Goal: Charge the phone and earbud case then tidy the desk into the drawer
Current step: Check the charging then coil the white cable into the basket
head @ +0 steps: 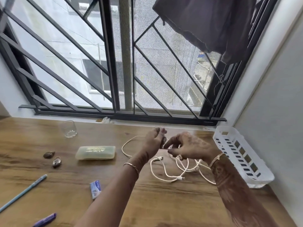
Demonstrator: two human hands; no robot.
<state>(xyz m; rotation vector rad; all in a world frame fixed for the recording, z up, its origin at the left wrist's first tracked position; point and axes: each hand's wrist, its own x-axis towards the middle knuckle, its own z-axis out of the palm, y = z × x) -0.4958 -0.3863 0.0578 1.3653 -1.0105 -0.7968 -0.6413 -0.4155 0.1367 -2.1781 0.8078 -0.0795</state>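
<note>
Above the middle of the wooden desk [164,202], both hands are raised just over the surface and meet fingertip to fingertip. The left hand [154,141] and the right hand [188,148] pinch a small dark item between them; blur prevents identifying it, and whether it is the phone or the earbud case cannot be told. Both sets of fingers are curled in a pinch.

Directly beneath the hands, a white charging cable [172,169] lies in loose, tangled loops on the desk, with one connector end [181,178] resting near the right forearm.

Right of the cable, a white slotted plastic basket [242,158] sits against the wall.

Left of the hands, a pale green oblong case [95,152] lies flat. Farther left are a small brown object [48,155] and a small padlock [57,162]. A clear drinking glass [68,128] stands upright at the far edge, near the barred window [114,63].

Along the near left edge lie a light blue pen [23,192], a purple marker [45,220] and a small blue-and-white packet [95,189].
</note>
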